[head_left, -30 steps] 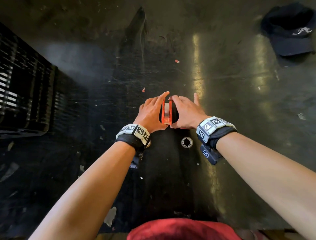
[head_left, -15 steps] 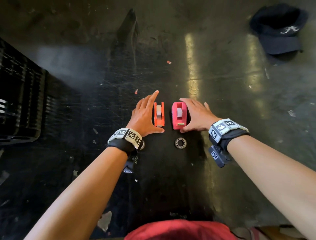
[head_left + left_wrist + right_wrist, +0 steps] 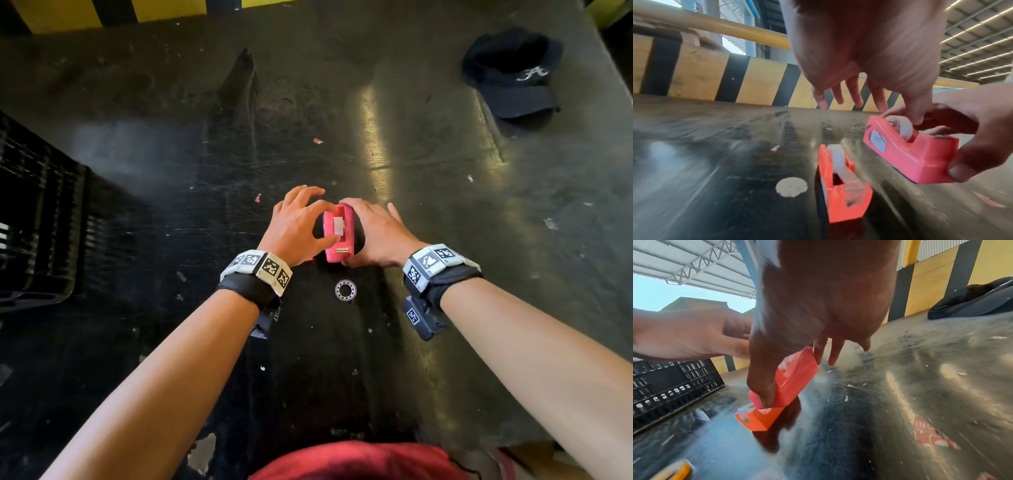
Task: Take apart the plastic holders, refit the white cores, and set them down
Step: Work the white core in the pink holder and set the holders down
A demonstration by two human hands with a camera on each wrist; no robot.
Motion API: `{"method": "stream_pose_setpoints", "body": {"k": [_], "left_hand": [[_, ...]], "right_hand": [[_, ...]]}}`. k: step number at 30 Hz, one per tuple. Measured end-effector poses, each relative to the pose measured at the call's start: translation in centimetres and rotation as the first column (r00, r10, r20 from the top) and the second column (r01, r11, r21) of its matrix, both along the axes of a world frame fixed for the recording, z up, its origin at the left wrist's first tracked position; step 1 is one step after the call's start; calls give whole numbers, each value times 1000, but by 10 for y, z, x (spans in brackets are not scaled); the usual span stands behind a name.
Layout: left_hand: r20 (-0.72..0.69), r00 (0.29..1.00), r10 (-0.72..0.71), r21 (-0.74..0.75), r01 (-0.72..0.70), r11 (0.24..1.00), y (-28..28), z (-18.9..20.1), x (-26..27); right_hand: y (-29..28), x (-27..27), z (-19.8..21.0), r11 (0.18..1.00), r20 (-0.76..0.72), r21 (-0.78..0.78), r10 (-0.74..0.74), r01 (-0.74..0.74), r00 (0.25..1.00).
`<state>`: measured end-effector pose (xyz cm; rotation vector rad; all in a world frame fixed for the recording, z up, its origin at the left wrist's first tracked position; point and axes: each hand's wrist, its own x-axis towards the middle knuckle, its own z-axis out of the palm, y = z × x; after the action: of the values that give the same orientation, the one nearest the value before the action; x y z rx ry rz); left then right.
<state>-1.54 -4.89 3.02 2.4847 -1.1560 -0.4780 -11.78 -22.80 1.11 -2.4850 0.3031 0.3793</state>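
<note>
Your pink holder (image 3: 337, 236) is now off the desk (image 3: 428, 192), tilted up in your right hand (image 3: 380, 236), whose thumb and fingers (image 3: 764, 391) clamp its base and far side. Half a second ago it sat flat beside the orange holder (image 3: 840, 186), one hand on each. Your left hand (image 3: 298, 224) has let the orange one go and crossed over, its fingers apart and reaching for the white core (image 3: 900, 128) on top, touching or nearly so. That suggests you are starting to pull this holder apart. The core looks seated in its cradle, with a metal cutter strip at the near end. The orange holder rests on the desk just below, core in place. A small metal ring (image 3: 346, 290) lies near you.
</note>
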Motion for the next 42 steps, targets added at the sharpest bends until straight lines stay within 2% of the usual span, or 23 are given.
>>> {"method": "stream_pose_setpoints", "body": {"k": [5,14,21,23,24,26,27,29,31,36,42], "left_hand": [[9,999,-37,94,36,995,-12,4,-3],[-81,996,26,-21,-28,999,7,17,1],[-152,984,98,-2,-99,995,23,14,6],[-165,980,109,0,-111,994,25,13,6],[-169,979,116,-2,-118,993,25,13,6],[-177,976,128,6,-129,992,26,13,5],[-180,975,131,12,-131,991,27,14,4],[-185,975,120,11,-120,993,27,16,1],[-183,978,99,-3,-101,995,26,19,-4],[-177,981,84,-29,-91,995,29,27,-12],[-176,980,89,-50,-99,994,34,33,-23]], "right_hand": [[4,-2,11,1000,-7,-20,18,-18,1000],[-3,11,-16,998,-135,-57,-12,4,991],[1,11,-33,998,-176,-50,-50,42,983],[3,8,-29,997,-103,-26,-74,72,992],[4,7,-24,996,-16,-4,-92,92,996],[8,8,-17,983,197,106,-171,153,965],[12,8,-12,967,245,187,-215,171,945],[19,7,-3,943,222,286,-237,169,946],[24,4,1,933,188,320,-234,166,954],[32,-3,5,923,189,325,-276,205,942],[37,-11,11,928,193,332,-243,169,951]]}}
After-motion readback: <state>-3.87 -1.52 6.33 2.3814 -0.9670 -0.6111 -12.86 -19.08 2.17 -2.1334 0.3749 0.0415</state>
